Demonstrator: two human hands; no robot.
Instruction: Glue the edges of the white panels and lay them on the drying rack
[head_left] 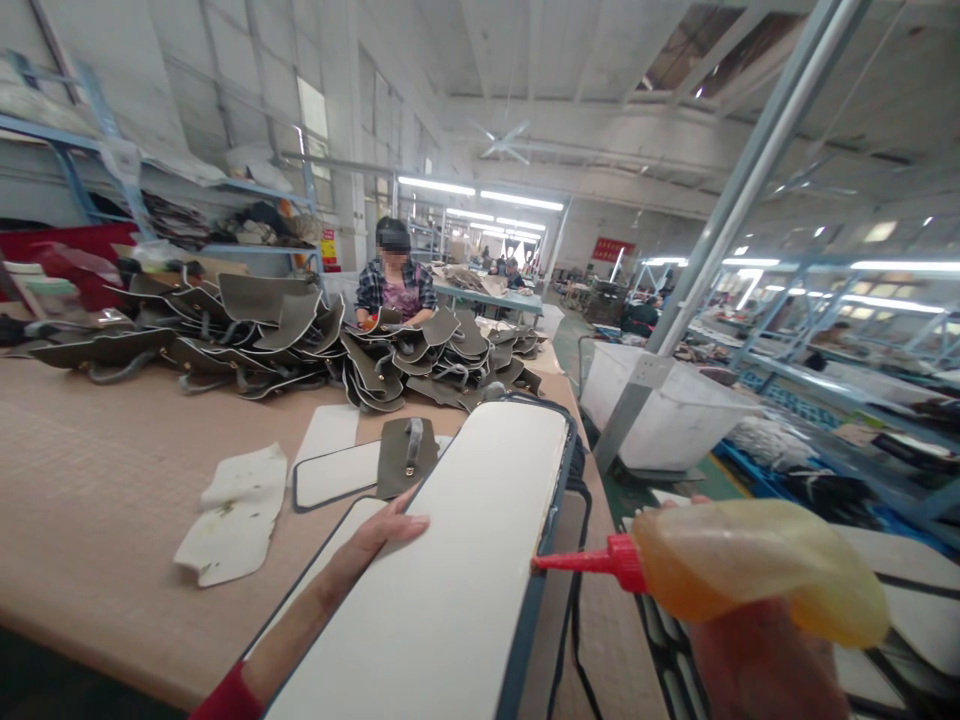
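Observation:
My left hand [390, 528] grips the left edge of a long white panel with a dark rim [457, 560], thumb on top and fingers underneath. The panel is tilted, its far end raised. My right hand [765, 650] is wrapped round a glue bottle [750, 560], soft and half clear, with amber liquid inside. Its red nozzle [577, 562] points left, the tip touching or very near the panel's right rim. Glossy spots show along that rim. Behind the panel lie a dark olive piece with a handle [394, 465] and another white panel with a dark border [337, 475].
A stained white scrap [236, 515] lies on the brown table [112, 480]. Heaped olive pieces with handles [285, 320] line its far side, where a person [397, 275] sits. A metal post [720, 230] and white bin [675, 410] stand right. More rimmed panels [900, 560] lie lower right.

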